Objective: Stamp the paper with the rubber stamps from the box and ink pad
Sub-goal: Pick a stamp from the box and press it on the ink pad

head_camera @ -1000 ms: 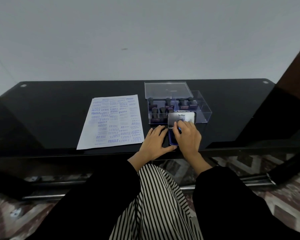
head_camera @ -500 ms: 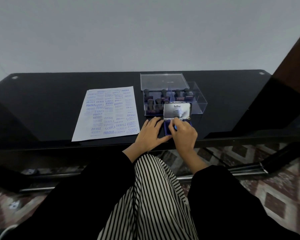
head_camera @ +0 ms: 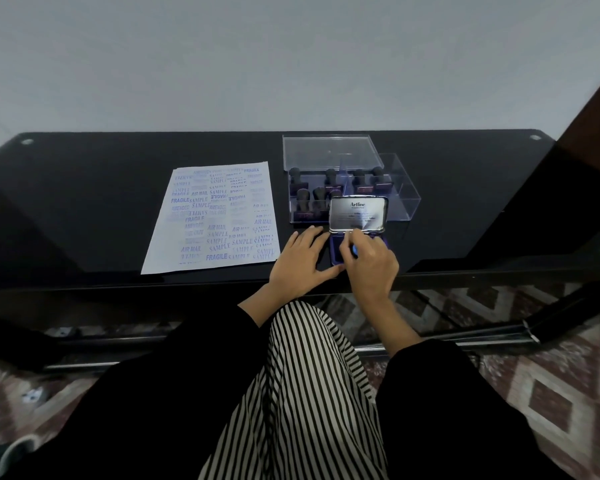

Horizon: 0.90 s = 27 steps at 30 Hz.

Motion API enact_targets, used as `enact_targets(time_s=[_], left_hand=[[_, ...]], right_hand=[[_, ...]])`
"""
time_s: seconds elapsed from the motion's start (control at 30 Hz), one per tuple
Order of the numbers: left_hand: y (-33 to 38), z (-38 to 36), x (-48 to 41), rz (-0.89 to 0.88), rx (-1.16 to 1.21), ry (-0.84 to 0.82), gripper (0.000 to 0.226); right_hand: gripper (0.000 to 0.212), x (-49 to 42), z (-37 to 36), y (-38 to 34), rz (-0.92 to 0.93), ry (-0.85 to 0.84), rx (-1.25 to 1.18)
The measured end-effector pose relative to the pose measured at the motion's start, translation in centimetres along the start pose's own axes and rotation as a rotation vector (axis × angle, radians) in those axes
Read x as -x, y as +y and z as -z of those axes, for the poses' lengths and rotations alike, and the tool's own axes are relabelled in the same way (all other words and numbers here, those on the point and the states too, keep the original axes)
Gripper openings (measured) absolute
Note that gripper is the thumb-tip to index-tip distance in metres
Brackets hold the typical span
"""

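Black glass table [head_camera: 84, 202] stands against a pale wall [head_camera: 291, 64]. Its near edge passes under both wrists. Bare glass lies left of the paper [head_camera: 219, 216] and right of the clear box [head_camera: 406, 192].

Left hand [head_camera: 298, 261]: lies flat on the glass between the paper and the ink pad [head_camera: 335, 252], fingers straight and spread, grasping nothing. The thumb reaches to the pad's near left corner.

Right hand [head_camera: 371, 265]: poised over the pad's open tray, fingers curled, pinching a small blue item [head_camera: 354, 250]. What that item is cannot be told.

Ink pad: near edge of the table, just in front of the box. Its silver lid [head_camera: 357, 213] stands raised on the far side, and the tray rim shows purple-blue.

Box: dark-handled rubber stamps [head_camera: 303, 195] stand upright in its left part; the right compartment looks bare. The box's clear cover [head_camera: 326, 150] lies behind it, touching.

Paper: flat, left of the hands, its near edge close to the table edge, crowded with blue imprints such as SAMPLE, FRAGILE and AIR MAIL.
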State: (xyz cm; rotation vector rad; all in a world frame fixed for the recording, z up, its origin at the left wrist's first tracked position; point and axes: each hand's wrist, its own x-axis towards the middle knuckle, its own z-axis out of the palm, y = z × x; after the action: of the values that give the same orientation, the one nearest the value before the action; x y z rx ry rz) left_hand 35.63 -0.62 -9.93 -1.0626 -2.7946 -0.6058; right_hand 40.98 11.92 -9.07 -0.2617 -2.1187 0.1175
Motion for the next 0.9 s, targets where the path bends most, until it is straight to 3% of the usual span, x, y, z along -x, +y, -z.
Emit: enact_targets(time_s=[0.17,0.37,0.63,0.9], left_hand=[[0.1,0.0,0.1,0.009,0.021,0.003,0.075],[0.2,0.1,0.1,0.013,0.023,0.000,0.076],[0.0,-0.1,0.0,0.007,0.009,0.012,0.075],[-0.1,-0.2,-0.1,0.004,0.019,0.027,0.076]], right_hand=[[0.027,-0.5,-0.2,-0.1,-0.025,-0.019,0.036],[0.029,-2.4,-1.2,-0.1,-0.050,-0.171,0.076],[0.027,0.4,-0.2,0.2,0.000,0.026,-0.015],[0.028,-0.2,-0.7,0.3,0.024,0.049,0.014]])
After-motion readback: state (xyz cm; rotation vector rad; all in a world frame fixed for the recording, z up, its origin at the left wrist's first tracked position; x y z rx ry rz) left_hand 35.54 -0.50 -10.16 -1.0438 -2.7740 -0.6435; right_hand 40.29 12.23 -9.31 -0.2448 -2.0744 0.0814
